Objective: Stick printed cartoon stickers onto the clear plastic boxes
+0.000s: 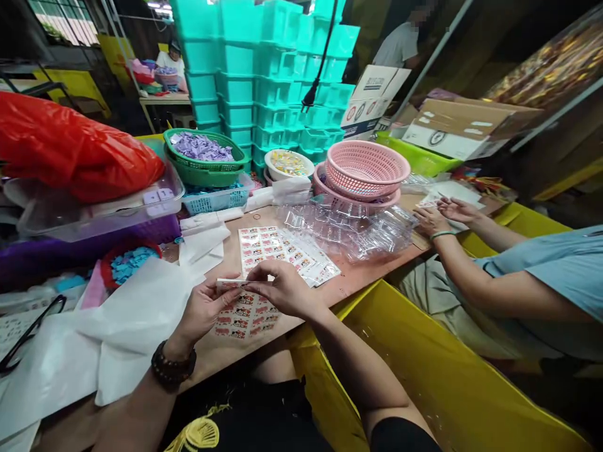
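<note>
Between thumb and fingers, my left hand [206, 309] grips a small flat white piece [230, 284] with some reddish print at its lower edge. The thumb and forefinger of my right hand [285, 290] pinch together at the right end of that same piece. Just below both hands lies a sticker sheet [247, 317] printed with rows of red and pink cartoon figures, partly covered by them. Beyond my fingers, more sticker sheets [264, 242] lie fanned out, overlapping toward the right.
Clear plastic trays [351, 229] lie behind the sheets, near pink baskets [367, 169]. White paper [136, 320] covers the left side, beside a red bowl [109, 267] of blue pieces. A yellow bin [414, 358] stands at the right; a co-worker's hands [443, 216] are beyond it.
</note>
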`<act>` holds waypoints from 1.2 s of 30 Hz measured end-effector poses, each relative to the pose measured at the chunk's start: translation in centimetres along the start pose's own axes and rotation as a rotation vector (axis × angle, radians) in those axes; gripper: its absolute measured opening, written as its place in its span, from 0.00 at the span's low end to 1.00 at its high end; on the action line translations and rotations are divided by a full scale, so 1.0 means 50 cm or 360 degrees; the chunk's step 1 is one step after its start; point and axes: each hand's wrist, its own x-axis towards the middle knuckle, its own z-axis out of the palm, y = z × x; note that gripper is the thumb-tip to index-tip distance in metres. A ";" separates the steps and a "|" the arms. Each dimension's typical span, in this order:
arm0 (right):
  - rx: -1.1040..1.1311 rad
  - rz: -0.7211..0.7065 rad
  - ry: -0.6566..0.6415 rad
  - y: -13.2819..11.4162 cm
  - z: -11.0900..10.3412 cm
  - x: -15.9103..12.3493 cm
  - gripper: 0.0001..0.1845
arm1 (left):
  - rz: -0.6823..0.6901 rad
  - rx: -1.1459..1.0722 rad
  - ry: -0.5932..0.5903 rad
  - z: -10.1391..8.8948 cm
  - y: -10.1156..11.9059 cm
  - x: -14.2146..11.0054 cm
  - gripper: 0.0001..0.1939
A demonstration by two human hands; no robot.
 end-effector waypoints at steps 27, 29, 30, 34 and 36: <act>-0.0907 -0.0525 0.0545 0.197 0.066 -0.056 0.14 | -0.0427 0.0267 0.0254 -0.026 -0.129 0.065 0.31; -0.0960 -0.0271 0.0964 0.223 0.005 -0.065 0.21 | -0.0386 0.0428 0.0320 -0.050 -0.132 0.075 0.30; -0.0989 -0.0057 0.1222 0.238 -0.040 -0.070 0.26 | -0.0361 0.0504 0.0339 -0.062 -0.131 0.081 0.30; -0.1089 0.0802 0.1823 0.312 -0.257 -0.112 0.57 | -0.0139 0.0960 0.0572 -0.083 -0.118 0.089 0.31; -0.1148 0.1037 0.1698 0.350 -0.348 -0.138 0.65 | 0.0078 0.1245 0.0800 -0.072 -0.104 0.082 0.37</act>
